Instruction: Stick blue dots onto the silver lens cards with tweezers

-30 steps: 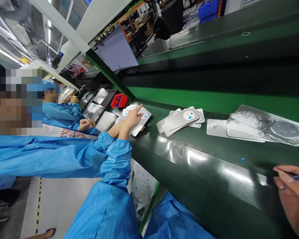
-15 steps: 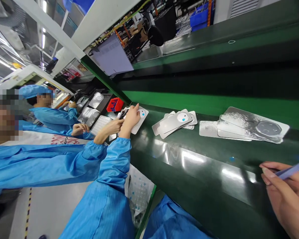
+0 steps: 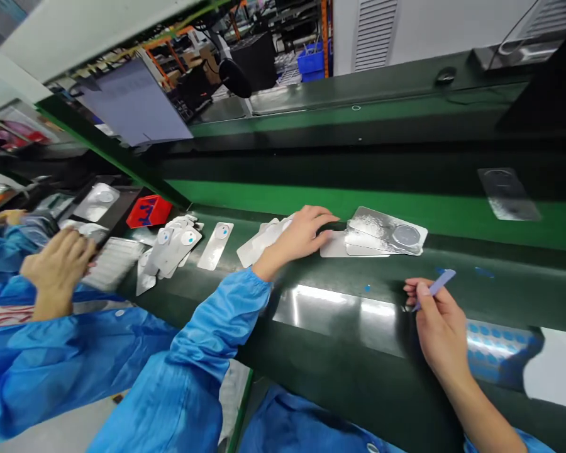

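My left hand (image 3: 302,234) reaches over a pile of pale metal plates (image 3: 259,242), its fingers spread and stretched to the right. The fingertips are near the left end of a fanned stack of silvery plates (image 3: 382,233), with a round outline at their right end; I cannot tell whether they touch it. My right hand (image 3: 441,321) is closed around slim light-purple tweezers (image 3: 438,288), held over the dark green bench. A single plate with a blue dot (image 3: 216,246) lies left of my left hand.
A sheet of blue round stickers (image 3: 497,346) and a white sheet (image 3: 559,368) lie right of my right hand. At left are a heap of plates (image 3: 174,245), a red bin (image 3: 149,211) and a co-worker's hand (image 3: 59,270). A clear-looking plate (image 3: 507,194) rests at back right.
The view has turned right. My left hand has left the plate with the blue dot at the far left and moved right, over the middle pile. My right hand still holds the tweezers.
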### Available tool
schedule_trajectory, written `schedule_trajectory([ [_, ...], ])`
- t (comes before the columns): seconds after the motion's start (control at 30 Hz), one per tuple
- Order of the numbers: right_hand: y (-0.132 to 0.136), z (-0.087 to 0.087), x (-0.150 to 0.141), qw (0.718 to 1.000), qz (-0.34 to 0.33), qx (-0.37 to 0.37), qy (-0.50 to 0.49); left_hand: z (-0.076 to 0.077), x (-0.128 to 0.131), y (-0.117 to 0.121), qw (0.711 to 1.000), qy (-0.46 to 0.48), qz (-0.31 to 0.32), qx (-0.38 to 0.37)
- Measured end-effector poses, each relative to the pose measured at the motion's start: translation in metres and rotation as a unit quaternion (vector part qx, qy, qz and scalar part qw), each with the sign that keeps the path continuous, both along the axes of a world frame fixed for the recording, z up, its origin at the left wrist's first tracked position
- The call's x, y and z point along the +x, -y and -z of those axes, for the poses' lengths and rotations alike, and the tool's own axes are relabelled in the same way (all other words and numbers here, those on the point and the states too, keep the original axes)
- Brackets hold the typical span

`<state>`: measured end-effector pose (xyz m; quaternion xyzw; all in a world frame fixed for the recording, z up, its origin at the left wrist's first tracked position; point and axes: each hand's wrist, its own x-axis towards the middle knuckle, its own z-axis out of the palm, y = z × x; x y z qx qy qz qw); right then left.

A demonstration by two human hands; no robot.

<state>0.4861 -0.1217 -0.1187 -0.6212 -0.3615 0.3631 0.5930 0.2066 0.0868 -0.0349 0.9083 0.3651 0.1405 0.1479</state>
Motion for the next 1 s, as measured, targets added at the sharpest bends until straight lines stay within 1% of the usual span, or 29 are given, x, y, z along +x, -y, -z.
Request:
schedule_trajectory([
  [0.03,-0.001,-0.003,0.001,0.999,0.011,0.000,0.039,0.001,0.028,-0.004,0.999,0.011,0.043,-0.008],
  [0.07,-0.001,-0.007,0.003,0.996,0.027,0.001,0.082,0.002,0.056,-0.009,0.997,0.009,0.073,-0.017],
  [0.1,-0.001,-0.011,0.006,0.992,0.046,0.003,0.121,0.003,0.081,-0.015,0.996,-0.002,0.089,-0.027],
  [0.17,-0.002,-0.018,0.014,0.983,0.078,0.012,0.164,0.004,0.123,-0.027,0.994,-0.043,0.093,-0.041],
  [0.23,-0.002,-0.024,0.022,0.985,0.078,0.018,0.153,0.007,0.150,-0.037,0.991,-0.087,0.091,-0.053],
  [0.3,-0.004,-0.029,0.030,0.991,0.060,0.024,0.121,0.009,0.164,-0.042,0.988,-0.103,0.096,-0.057],
  [0.37,-0.007,-0.032,0.035,0.994,0.053,0.037,0.089,0.009,0.168,-0.042,0.991,-0.087,0.093,-0.041],
  [0.43,-0.009,-0.034,0.041,0.996,0.044,0.050,0.055,0.004,0.165,-0.040,0.995,-0.062,0.081,-0.013],
  [0.5,-0.007,-0.034,0.047,0.998,0.013,0.044,0.033,-0.008,0.158,-0.035,0.996,-0.039,0.075,-0.001],
  [0.57,-0.001,-0.030,0.055,0.999,-0.042,0.015,0.030,-0.026,0.144,-0.026,0.996,-0.003,0.090,-0.010],
  [0.67,0.014,-0.023,0.066,0.989,-0.129,-0.046,0.053,-0.059,0.112,-0.003,0.985,0.088,0.129,-0.071],
  [0.73,0.022,-0.019,0.070,0.982,-0.157,-0.071,0.077,-0.073,0.089,0.018,0.968,0.151,0.121,-0.159],
  [0.77,0.024,-0.018,0.071,0.980,-0.161,-0.074,0.089,-0.075,0.079,0.029,0.951,0.181,0.112,-0.225],
  [0.8,0.026,-0.018,0.072,0.979,-0.159,-0.074,0.101,-0.072,0.070,0.042,0.924,0.212,0.105,-0.302],
  [0.83,0.026,-0.017,0.072,0.979,-0.156,-0.072,0.113,-0.065,0.063,0.054,0.885,0.242,0.104,-0.385],
  [0.9,0.026,-0.018,0.072,0.977,-0.153,-0.068,0.135,-0.042,0.056,0.076,0.780,0.301,0.109,-0.538],
  [0.93,0.025,-0.019,0.073,0.975,-0.153,-0.068,0.144,-0.027,0.056,0.086,0.727,0.329,0.105,-0.594],
  [0.97,0.024,-0.019,0.073,0.974,-0.155,-0.071,0.149,-0.012,0.057,0.095,0.682,0.355,0.092,-0.633],
  [1.0,0.024,-0.020,0.074,0.973,-0.157,-0.074,0.149,0.001,0.059,0.103,0.648,0.380,0.075,-0.656],
])
